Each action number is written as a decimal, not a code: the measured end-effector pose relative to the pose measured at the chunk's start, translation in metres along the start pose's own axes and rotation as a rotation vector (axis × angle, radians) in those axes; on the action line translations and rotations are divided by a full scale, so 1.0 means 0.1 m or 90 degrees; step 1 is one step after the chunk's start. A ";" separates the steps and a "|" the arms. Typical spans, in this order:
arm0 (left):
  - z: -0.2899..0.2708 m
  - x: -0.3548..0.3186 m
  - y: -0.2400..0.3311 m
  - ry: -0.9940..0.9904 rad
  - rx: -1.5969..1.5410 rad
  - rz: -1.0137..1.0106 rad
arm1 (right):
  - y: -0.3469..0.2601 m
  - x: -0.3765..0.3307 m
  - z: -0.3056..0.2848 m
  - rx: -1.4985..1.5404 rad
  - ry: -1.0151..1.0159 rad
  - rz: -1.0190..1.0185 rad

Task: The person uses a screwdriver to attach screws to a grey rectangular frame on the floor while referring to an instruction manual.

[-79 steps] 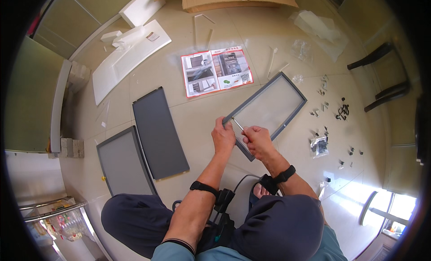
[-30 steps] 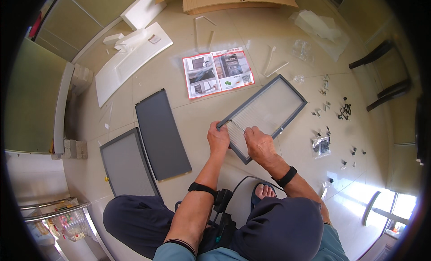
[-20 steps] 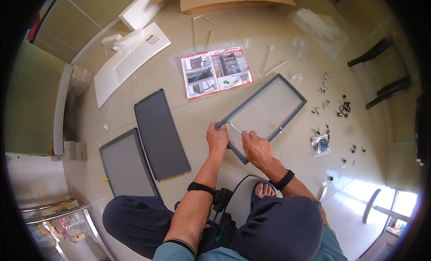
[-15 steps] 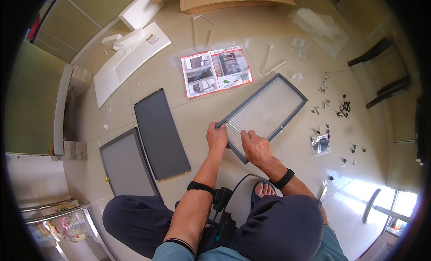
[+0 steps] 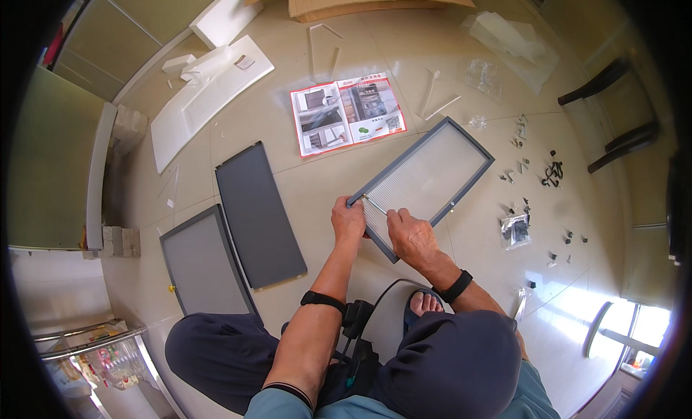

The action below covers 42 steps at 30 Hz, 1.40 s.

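Observation:
A grey-framed panel with a translucent ribbed sheet (image 5: 431, 175) lies at an angle in front of me. My left hand (image 5: 348, 218) is closed around its near-left corner. In my right hand (image 5: 412, 236), fingers closed, is a screwdriver whose thin metal shaft (image 5: 377, 205) slants across the sheet. Its tip meets the inside of the frame near that corner, close to a small brass-coloured piece. The handle is hidden in my fist. Another brass-coloured fitting (image 5: 452, 205) sticks out of the frame's right long edge.
Left of me lie a dark grey panel (image 5: 261, 215) and another framed panel (image 5: 198, 264). Beyond are an open printed leaflet (image 5: 349, 116), white foam (image 5: 216, 102) and cardboard (image 5: 375, 2). Small black parts (image 5: 553, 172) and a bag of parts (image 5: 515, 232) lie to the right.

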<state>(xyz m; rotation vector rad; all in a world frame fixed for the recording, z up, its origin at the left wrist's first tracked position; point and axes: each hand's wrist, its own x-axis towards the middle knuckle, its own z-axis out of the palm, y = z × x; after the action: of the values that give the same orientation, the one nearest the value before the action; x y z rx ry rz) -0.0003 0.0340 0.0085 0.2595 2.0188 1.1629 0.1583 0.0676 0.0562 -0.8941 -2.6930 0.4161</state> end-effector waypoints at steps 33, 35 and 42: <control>0.09 -0.05 -0.20 0.019 0.037 0.113 | 0.20 0.28 -0.07 1.065 -0.224 0.817; 0.10 -0.08 -0.26 0.063 0.069 0.168 | 0.13 0.27 -0.07 0.957 -0.208 0.754; 0.11 -0.12 -0.02 0.022 0.063 0.141 | 0.03 0.10 -0.01 0.036 -0.040 0.110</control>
<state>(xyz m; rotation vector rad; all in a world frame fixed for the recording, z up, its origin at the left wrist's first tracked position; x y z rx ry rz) 0.0154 0.0338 0.0100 0.5271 2.1215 1.2085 0.1527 0.0762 0.0573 -1.1187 -2.6548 0.5640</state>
